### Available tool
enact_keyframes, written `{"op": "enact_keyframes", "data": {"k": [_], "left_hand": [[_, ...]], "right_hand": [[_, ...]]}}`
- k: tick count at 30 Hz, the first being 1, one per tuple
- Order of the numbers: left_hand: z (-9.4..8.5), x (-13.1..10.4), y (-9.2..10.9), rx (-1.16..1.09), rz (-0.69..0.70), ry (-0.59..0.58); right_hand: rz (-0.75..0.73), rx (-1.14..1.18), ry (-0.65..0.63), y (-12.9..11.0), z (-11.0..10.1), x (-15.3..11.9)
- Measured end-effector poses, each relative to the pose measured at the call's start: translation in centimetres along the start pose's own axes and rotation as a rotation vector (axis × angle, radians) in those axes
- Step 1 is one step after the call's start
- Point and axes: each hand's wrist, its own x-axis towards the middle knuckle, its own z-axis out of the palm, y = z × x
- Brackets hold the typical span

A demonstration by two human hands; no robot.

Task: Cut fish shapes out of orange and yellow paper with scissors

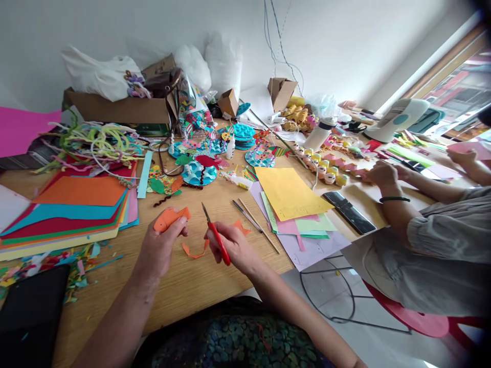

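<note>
My left hand pinches an orange paper fish above the wooden table, its body sticking out past the thumb toward the left. In my right hand is a pair of red-handled scissors, blades pointing up and away, a short gap from the paper. A curled orange paper strip lies on the table between my hands. Another orange scrap rests just beyond my right hand. To its right are a pen and a thin wooden stick.
Stacked coloured paper lies at left, above paper scraps and a black tablet-like device. Yellow sheets and a dark phone lie right. Blue paper-plate crafts stand behind. A co-worker's hands work at right.
</note>
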Motion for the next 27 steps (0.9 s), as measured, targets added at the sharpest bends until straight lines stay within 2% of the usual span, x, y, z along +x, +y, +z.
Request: {"op": "enact_keyframes", "data": {"k": [3,6,12,27], "left_hand": [[0.2,-0.1,0.4,-0.054,-0.047,-0.025],[0.5,-0.4,0.7,-0.06,-0.085,-0.045],[0.5,-0.5,0.9,-0.068,-0.172,-0.011],[0.8,-0.7,0.9,-0.081,-0.269,-0.044]], "right_hand": [[-0.023,-0.145,-0.044,0.6,-0.2,-1.1],[-0.025,-0.192,-0.087,0.8,-0.1,-1.6],[-0.026,-0.197,-0.125,0.8,0.0,-1.7],[-0.039,-0.161,-0.114,1.3,0.0,-1.7]]}}
